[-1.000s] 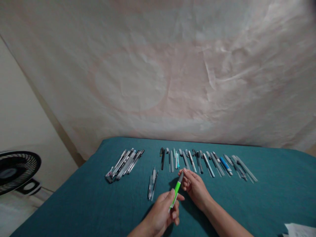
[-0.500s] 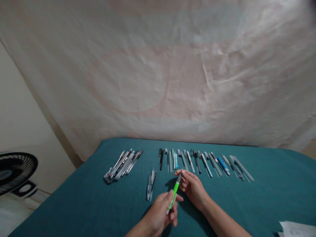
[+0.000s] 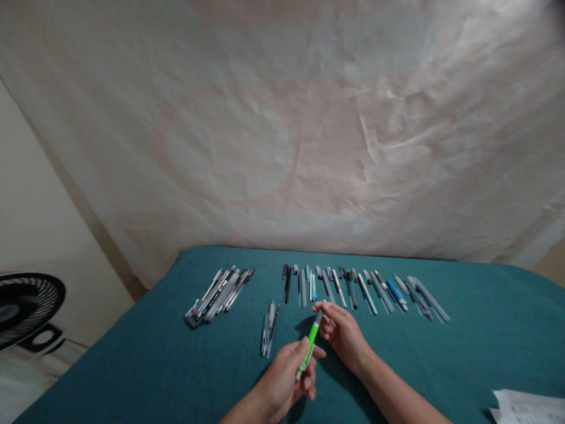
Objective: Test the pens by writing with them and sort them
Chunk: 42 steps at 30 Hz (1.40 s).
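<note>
Head view: the left hand (image 3: 286,374) is clamped on the lower part of a green pen (image 3: 311,341), thumb laid along the barrel. The right hand (image 3: 346,338) has its thumb and fingers pinched together at the pen's grey upper end. The pen is held at a slant between the two hands, above the bench (image 3: 145,365), which carries a dark teal cloth. A small group of pens (image 3: 265,335) lies just beyond the left hand and to its left. Further left, a larger pile of pens (image 3: 223,294) lies slanted, several overlapping. Beyond the right hand, a long row of pens and caps runs across the bench; most pieces are clear, grey, black or white, and one blue pen (image 3: 397,295) lies toward the right end. Papers (image 3: 527,406) rest at the near right corner. A black fan (image 3: 33,300) stands at the left, partly cut off by the frame. A creased pale sheet (image 3: 265,147) hangs behind the bench.
</note>
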Each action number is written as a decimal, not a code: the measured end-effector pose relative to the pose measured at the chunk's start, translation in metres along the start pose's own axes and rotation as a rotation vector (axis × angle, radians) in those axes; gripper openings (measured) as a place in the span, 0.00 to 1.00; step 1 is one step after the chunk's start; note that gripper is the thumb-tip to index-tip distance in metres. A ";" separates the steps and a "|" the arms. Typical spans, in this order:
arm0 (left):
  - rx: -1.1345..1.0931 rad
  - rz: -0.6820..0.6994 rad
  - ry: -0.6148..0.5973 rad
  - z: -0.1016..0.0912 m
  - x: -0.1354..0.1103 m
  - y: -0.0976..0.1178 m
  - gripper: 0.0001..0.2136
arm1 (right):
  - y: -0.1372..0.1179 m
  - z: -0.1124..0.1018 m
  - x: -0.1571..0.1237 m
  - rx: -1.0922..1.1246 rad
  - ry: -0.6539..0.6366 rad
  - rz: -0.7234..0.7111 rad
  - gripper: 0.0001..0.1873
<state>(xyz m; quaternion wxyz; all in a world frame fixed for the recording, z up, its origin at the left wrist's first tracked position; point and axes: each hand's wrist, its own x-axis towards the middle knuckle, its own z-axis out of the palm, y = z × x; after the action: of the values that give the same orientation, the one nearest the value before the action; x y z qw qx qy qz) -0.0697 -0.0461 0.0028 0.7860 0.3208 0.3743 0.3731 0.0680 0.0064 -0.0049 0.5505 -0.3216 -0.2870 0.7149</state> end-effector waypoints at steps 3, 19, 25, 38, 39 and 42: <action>0.007 0.002 0.008 0.000 0.000 -0.001 0.20 | 0.003 0.001 0.000 -0.032 0.028 -0.020 0.16; 0.012 -0.009 -0.011 0.001 -0.001 0.000 0.21 | 0.007 0.002 -0.001 -0.085 0.056 -0.067 0.15; 0.025 -0.030 -0.040 0.002 -0.002 0.004 0.22 | 0.003 0.000 -0.001 -0.025 -0.011 -0.051 0.15; -0.015 -0.011 -0.042 0.003 -0.005 0.006 0.13 | 0.010 -0.001 0.000 -0.071 0.029 -0.053 0.17; -0.016 -0.006 -0.047 0.003 -0.005 0.006 0.13 | 0.009 -0.001 0.000 -0.052 0.018 -0.052 0.17; -0.020 0.000 -0.054 0.001 -0.004 0.006 0.13 | 0.008 -0.002 0.000 -0.009 0.001 -0.057 0.16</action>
<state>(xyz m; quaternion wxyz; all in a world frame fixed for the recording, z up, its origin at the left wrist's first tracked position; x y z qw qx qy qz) -0.0723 -0.0469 0.0094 0.7991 0.3228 0.3490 0.3680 0.0641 0.0043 -0.0123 0.5691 -0.3161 -0.2992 0.6976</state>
